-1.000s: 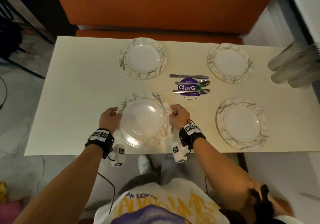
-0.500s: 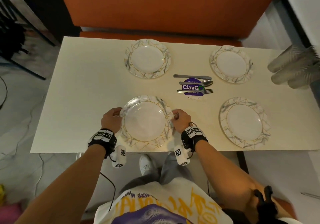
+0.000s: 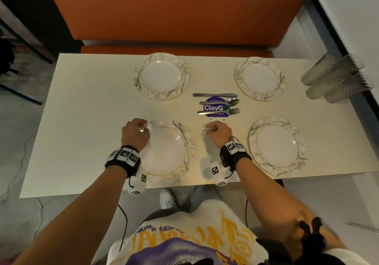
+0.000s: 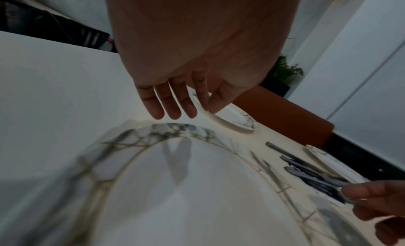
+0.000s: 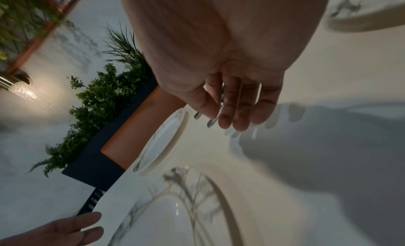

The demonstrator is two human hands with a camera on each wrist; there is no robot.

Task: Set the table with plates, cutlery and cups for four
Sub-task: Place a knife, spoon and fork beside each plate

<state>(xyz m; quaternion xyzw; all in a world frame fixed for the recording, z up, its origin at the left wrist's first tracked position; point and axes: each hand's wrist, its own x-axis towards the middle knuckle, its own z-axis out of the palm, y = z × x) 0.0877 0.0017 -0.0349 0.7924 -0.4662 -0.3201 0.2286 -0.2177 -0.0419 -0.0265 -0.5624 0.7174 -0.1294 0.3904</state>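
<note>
Cutlery (image 3: 217, 103) lay in a row at the frame's centre, long axes running left-right, just above the right hand (image 3: 217, 134), whose empty fingers hung loosely apart, nearer than the relaxed, empty left hand (image 3: 134, 134) beside the lower-left plate (image 3: 170, 152).

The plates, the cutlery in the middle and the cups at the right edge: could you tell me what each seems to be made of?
Plates: probably glazed ceramic, though melamine is possible; glossy highlights, marble-look rim with gold lines.
Cutlery, namely knife, spoon and fork: polished metal, likely stainless steel; grey with a mirror sheen.
Cups: translucent, ribbed, nested on their sides; probably thin plastic.
</note>
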